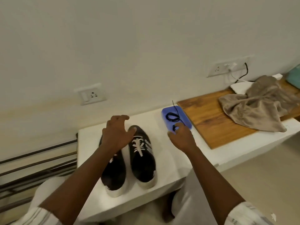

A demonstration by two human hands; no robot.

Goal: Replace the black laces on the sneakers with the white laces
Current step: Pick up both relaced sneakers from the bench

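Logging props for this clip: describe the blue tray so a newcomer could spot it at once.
On the white bench against the wall, look between the sneakers and the wooden board. The blue tray lies there: rounded, bright blue, and alone in holding coiled black laces.

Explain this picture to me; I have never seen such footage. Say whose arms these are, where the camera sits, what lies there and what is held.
No machine here: a person wears one camera on the head, looking down at their own hands. On a white bench stand two dark sneakers, white laces threaded. The left hand, fingers spread, is over their toes, holding nothing. The right hand reaches into a blue tray holding coiled black laces; whether it pinches one is unclear.
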